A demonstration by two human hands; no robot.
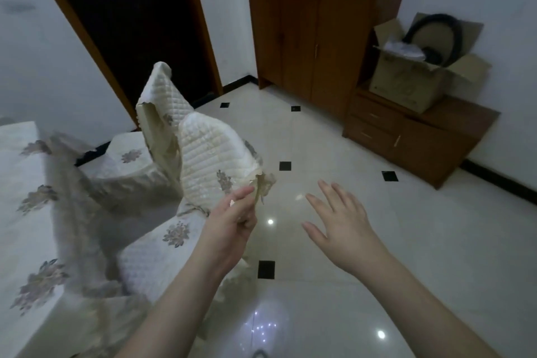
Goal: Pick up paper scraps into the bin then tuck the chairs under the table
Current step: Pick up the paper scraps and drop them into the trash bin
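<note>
The near chair (209, 160) is gripped at the right edge of its backrest by the left hand (235, 215). The right hand (340, 221) is held spread and empty over bare floor (406, 241). The table (23, 197) lies left, another chair (157, 113) beyond.

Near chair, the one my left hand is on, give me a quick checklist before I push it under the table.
1. Left hand grips the near chair at the edge of its backrest cover: ok.
2. Right hand free, open above the floor: ok.
3. Firm hold on the frame rather than loose fabric: cannot tell.
4. Tablecloth hangs beside the seat and may catch: not ok.
5. Far chair stands close behind: cannot tell if it blocks.
6. Paper scraps and bin: none in view, cannot tell.
</note>
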